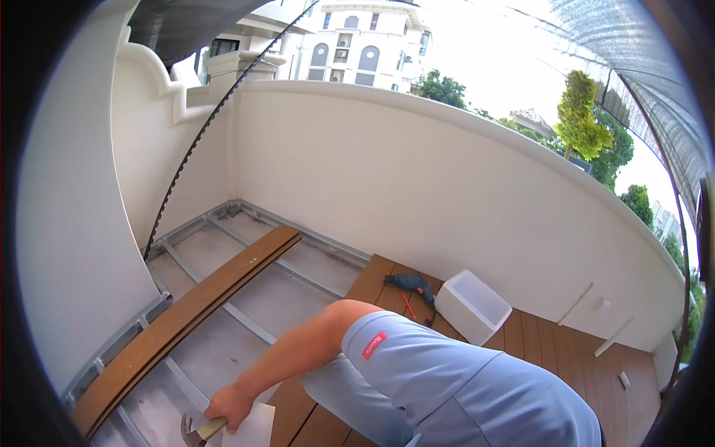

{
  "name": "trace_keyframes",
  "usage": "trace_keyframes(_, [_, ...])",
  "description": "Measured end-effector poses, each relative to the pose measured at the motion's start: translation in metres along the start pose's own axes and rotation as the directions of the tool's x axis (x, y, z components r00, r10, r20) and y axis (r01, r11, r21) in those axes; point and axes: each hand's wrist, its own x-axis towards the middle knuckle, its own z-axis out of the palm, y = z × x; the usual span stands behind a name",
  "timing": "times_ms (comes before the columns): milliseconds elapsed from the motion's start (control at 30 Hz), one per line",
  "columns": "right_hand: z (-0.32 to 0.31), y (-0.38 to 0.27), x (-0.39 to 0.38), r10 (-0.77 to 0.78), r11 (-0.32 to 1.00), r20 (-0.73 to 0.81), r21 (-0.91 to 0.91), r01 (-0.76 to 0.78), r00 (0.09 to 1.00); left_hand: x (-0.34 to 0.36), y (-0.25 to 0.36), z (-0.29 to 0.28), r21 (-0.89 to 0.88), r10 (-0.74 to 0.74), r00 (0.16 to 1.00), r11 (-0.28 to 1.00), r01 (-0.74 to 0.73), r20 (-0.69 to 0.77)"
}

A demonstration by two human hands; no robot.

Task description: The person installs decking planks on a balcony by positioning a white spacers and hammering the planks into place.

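My right hand point(231, 406) is closed around the pale handle of a claw hammer point(192, 432), low at left of centre, with the metal claw toward the left. Just beside and under that hand is a white flat-sided object point(257, 425), cut off by the lower edge. My right arm, in a light blue short sleeve, crosses above my jeans leg and brown deck boards point(290, 417). Loose brown boards point(186, 305) lie along the grey metal joists point(249, 324) to the left of my hand. My left hand is out of view.
A drill point(408, 281), a red pencil-like item point(407, 304) and a white bin point(473, 305) sit on decking by the low white wall point(387, 171). White strips point(611, 339) are at right. A black ridged strap point(186, 164) hangs at left. Shade netting, trees and buildings are beyond.
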Motion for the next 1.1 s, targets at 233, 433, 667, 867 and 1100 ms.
trace_keyframes(233, [0.008, -0.082, -0.040, 0.304, 0.949, 0.083, -0.108, -0.295, 0.949, -0.054, -0.032, -0.026, -0.025, 0.158, 0.987, 0.987, -0.157, 0.007])
trace_keyframes(433, [-0.014, -0.121, -0.047, 0.444, 0.874, -0.130, -0.157, -0.461, 0.887, -0.241, -0.168, -0.088, 0.490, -0.378, 0.893, 0.746, 0.451, -0.246])
trace_keyframes(667, [0.021, -0.190, 0.089, 0.360, 0.886, -0.328, -0.172, -0.430, 0.873, -0.492, -0.234, -0.179, 0.513, -0.767, 0.328, -0.002, 0.858, -0.552])
trace_keyframes(867, [0.094, -0.261, 0.221, 0.266, 0.946, 0.195, -0.240, -0.217, 0.944, -0.541, -0.242, -0.200, 0.167, -0.583, 0.076, -0.104, 0.981, -0.809])
trace_keyframes(1100, [0.217, -0.276, 0.393, 0.022, 0.957, 0.344, -0.279, 0.079, 0.939, -0.544, -0.230, -0.202, 0.081, -0.584, -0.010, -0.131, 0.988, -0.812])
